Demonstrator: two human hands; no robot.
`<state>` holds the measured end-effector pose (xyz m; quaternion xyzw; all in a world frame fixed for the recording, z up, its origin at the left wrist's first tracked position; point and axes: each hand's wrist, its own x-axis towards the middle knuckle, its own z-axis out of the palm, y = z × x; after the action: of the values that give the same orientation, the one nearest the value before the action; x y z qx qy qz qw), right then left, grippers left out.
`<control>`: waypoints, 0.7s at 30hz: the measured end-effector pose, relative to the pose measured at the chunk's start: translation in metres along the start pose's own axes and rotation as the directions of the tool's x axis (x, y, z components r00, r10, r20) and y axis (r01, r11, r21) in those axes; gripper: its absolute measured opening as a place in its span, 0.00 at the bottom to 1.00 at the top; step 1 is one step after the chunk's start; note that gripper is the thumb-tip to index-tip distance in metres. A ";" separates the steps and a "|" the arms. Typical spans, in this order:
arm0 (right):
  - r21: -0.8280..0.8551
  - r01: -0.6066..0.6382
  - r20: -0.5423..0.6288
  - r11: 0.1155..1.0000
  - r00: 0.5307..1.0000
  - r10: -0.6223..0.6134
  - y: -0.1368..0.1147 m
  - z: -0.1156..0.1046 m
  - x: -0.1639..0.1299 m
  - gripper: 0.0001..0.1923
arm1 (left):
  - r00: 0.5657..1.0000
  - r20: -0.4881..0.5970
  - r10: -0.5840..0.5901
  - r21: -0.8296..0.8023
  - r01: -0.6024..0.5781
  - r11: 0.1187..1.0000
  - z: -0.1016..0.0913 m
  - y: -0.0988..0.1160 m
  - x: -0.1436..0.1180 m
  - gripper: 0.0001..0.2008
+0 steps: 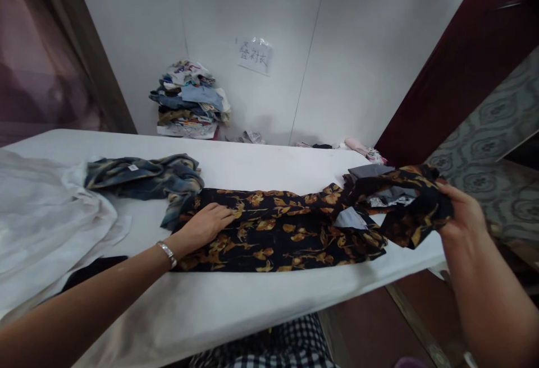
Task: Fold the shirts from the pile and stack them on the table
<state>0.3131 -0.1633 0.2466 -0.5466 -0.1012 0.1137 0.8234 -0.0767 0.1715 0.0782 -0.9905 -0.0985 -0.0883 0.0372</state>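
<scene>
A black shirt [269, 239] with a golden-brown flower print lies lengthwise on the white table, its long edges running left to right. Pressed flat on the shirt's left part is my left hand [206, 228], fingers stretched out, with a bracelet on the wrist. At the right end, my right hand [463, 208] is closed on a bunched part of the same shirt and holds it up off the table. Grey-blue folded pieces [351, 218] show among the cloth near that end; what they belong to is unclear.
A blue and tan garment [143, 177] and a large white cloth [46, 216] lie at the left. Behind the white table [261, 160] stands a tall pile of clothes [191, 99]. Smaller clothes [357, 146] lie along the wall, under a handwritten sign [255, 55].
</scene>
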 end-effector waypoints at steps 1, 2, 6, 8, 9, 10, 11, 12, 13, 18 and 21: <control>-0.008 -0.035 -0.002 0.999 0.999 0.035 0.001 -0.004 -0.002 0.14 | 1.000 0.000 -0.010 0.006 0.010 1.000 0.003 0.002 -0.003 0.21; -0.022 -0.078 -0.002 0.997 0.997 0.078 0.003 -0.008 -0.003 0.14 | 1.000 -0.006 -0.024 0.016 0.025 1.000 0.005 0.003 -0.005 0.20; -0.081 -0.140 -0.020 0.987 0.990 0.139 0.008 -0.012 -0.003 0.14 | 0.997 -0.031 -0.071 0.053 0.072 0.996 0.011 0.007 -0.006 0.18; -0.083 -0.151 -0.015 0.985 0.989 0.150 0.007 -0.010 -0.004 0.13 | 0.999 0.002 -0.051 0.032 0.051 0.998 0.013 0.010 -0.005 0.16; -0.088 -0.161 -0.010 0.983 0.987 0.161 0.006 -0.009 -0.004 0.13 | 0.999 0.022 -0.037 0.008 0.037 0.999 0.014 0.011 -0.005 0.16; -0.102 -0.177 -0.003 0.979 0.984 0.178 0.005 -0.007 -0.004 0.13 | 0.999 0.038 -0.026 -0.022 0.027 0.999 0.015 0.012 -0.006 0.16; -0.123 -0.197 0.003 0.973 0.980 0.199 0.003 -0.005 -0.005 0.12 | 0.999 0.048 -0.018 -0.054 0.020 0.998 0.016 0.012 -0.007 0.17; -0.148 -0.216 0.013 0.965 0.975 0.220 0.001 -0.003 -0.005 0.12 | 0.999 0.050 -0.016 -0.082 0.020 0.996 0.016 0.013 -0.009 0.17; -0.172 -0.229 0.029 0.958 0.971 0.237 -0.001 -0.001 -0.005 0.12 | 0.999 0.047 -0.019 -0.104 0.024 0.994 0.016 0.013 -0.010 0.17; -0.240 -0.252 0.250 0.938 0.917 0.311 -0.008 0.020 0.001 0.16 | 0.992 0.097 -0.083 -0.162 0.098 0.982 0.005 0.011 -0.012 0.14; -0.309 -0.355 0.356 0.882 0.817 0.454 -0.001 0.059 0.003 0.16 | 0.979 0.051 -0.196 -0.327 0.202 0.923 -0.009 0.017 0.001 0.12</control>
<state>0.2987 -0.1110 0.2700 -0.6092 -0.1685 0.3891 0.6702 -0.0742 0.1546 0.0860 -0.9683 -0.1826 -0.0984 -0.1391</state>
